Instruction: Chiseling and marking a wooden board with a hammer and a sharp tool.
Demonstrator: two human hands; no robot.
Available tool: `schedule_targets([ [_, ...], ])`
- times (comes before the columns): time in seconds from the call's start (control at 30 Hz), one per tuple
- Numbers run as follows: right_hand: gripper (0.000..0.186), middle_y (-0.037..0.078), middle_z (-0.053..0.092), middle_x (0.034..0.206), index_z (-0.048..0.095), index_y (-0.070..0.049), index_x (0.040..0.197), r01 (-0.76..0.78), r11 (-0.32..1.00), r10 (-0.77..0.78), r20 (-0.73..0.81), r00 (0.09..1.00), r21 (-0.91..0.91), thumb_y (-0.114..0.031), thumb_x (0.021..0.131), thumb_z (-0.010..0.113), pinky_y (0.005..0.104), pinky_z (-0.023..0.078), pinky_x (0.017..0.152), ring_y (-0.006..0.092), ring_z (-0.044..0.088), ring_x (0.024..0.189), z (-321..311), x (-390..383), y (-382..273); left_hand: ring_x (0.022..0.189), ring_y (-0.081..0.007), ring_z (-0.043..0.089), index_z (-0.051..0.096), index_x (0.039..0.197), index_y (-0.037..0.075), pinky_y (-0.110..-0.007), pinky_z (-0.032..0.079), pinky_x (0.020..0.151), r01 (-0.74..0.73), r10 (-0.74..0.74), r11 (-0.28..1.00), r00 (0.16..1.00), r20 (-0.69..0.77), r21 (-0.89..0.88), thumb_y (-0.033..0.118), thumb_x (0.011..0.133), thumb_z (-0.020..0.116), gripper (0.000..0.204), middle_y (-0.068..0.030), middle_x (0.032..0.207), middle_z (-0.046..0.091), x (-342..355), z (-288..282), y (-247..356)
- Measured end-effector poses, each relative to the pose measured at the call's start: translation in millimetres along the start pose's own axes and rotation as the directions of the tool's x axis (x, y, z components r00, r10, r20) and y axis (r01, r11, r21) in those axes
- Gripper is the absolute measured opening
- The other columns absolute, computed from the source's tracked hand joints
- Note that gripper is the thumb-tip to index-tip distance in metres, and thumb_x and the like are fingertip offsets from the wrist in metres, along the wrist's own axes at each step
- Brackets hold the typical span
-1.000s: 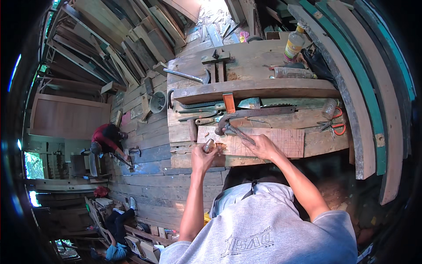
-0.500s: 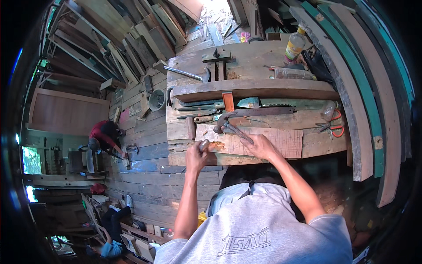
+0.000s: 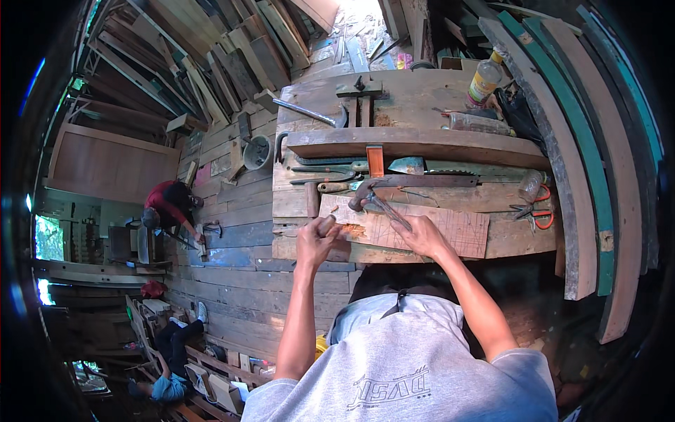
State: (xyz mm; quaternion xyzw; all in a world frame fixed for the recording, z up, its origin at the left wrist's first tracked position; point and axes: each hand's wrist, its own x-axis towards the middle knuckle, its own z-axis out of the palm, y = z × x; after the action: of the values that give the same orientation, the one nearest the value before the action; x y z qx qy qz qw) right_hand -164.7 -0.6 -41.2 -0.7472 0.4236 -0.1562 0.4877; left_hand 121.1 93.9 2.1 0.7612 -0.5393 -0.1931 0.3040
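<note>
My left hand [image 3: 314, 243] is closed round a chisel, whose handle end [image 3: 326, 225] pokes out above the fist; its blade is hidden. A claw hammer [image 3: 376, 201] is gripped by its handle in my right hand [image 3: 423, 235], with the head raised up and to the right of the chisel. Below the hammer lies a reddish board [image 3: 453, 228] marked with pencil lines. A rough, chipped patch [image 3: 354, 231] shows in its surface, just right of my left hand. A small wood chip [image 3: 333, 208] rests near the board's left end.
Handsaws [image 3: 443, 181], a wooden mallet [image 3: 311, 200] and orange-handled scissors [image 3: 540, 214] lie round the board on the workbench [image 3: 295, 243]. A thick plank [image 3: 422, 143] crosses behind them, with another hammer [image 3: 309, 112] beyond. Long timbers [image 3: 573, 176] stand right. A person [image 3: 169, 206] crouches at left.
The whole view has shifted slightly. Against the board, the chisel and my left hand have moved a little left; the hammer stays raised in nearly the same place.
</note>
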Motion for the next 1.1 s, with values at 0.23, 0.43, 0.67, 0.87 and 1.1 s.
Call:
schedule_targets([
  [0.23,0.043,0.031,0.068,0.086,0.069,-0.012,0.133,-0.041,0.999,0.042,0.015,0.999,-0.031,-0.041,0.104,0.058,0.0531,0.054,0.078,0.0494,0.069,0.089,-2,1,-5,0.056,-0.0263,0.059,0.061,0.073,0.001,-0.041,0.043,0.053,-0.309,0.331,0.930,0.940,0.087,-0.198,0.022,0.084,0.081,0.030,-0.0149,0.066,0.061,-13,13,54],
  [0.43,0.044,0.028,0.065,0.081,0.070,0.003,0.100,-0.006,0.999,0.008,-0.051,0.999,0.036,-0.040,0.104,0.061,0.0473,0.051,0.072,0.0437,0.065,0.075,4,0,-3,0.081,-0.0316,0.063,0.065,0.076,0.006,-0.044,0.045,0.077,-0.449,0.462,0.886,0.831,0.309,-0.116,0.029,0.085,0.076,0.027,-0.0093,0.079,0.059,-48,43,113],
  [0.67,0.054,0.022,0.068,0.069,0.071,0.007,0.095,-0.132,0.990,0.133,-0.018,0.991,0.042,-0.046,0.102,0.061,0.0439,0.053,0.064,0.0293,0.073,0.069,5,-1,3,0.076,-0.0338,0.065,0.065,0.077,0.005,-0.048,0.048,0.068,-0.490,0.535,0.843,0.806,0.253,-0.222,0.021,0.071,0.078,0.021,-0.0095,0.077,0.061,-29,49,107],
  [0.87,0.052,0.016,0.067,0.066,0.069,0.005,0.092,-0.142,0.989,0.143,-0.020,0.990,0.046,-0.044,0.105,0.059,0.0426,0.052,0.063,0.0253,0.069,0.064,7,1,-2,0.073,-0.0332,0.069,0.067,0.078,0.009,-0.046,0.053,0.060,-0.544,0.590,0.800,0.788,0.173,-0.253,0.020,0.068,0.080,0.020,-0.0067,0.079,0.066,-13,57,85],
  [1.1,0.046,0.018,0.067,0.071,0.068,0.004,0.093,-0.098,0.995,0.098,-0.058,0.993,0.010,-0.038,0.106,0.056,0.0422,0.051,0.067,0.0249,0.065,0.067,10,2,-1,0.073,-0.0341,0.069,0.064,0.078,0.009,-0.047,0.054,0.061,-0.519,0.544,0.765,0.838,-0.047,-0.381,0.023,0.067,0.081,0.025,-0.0074,0.081,0.067,0,53,73],
])
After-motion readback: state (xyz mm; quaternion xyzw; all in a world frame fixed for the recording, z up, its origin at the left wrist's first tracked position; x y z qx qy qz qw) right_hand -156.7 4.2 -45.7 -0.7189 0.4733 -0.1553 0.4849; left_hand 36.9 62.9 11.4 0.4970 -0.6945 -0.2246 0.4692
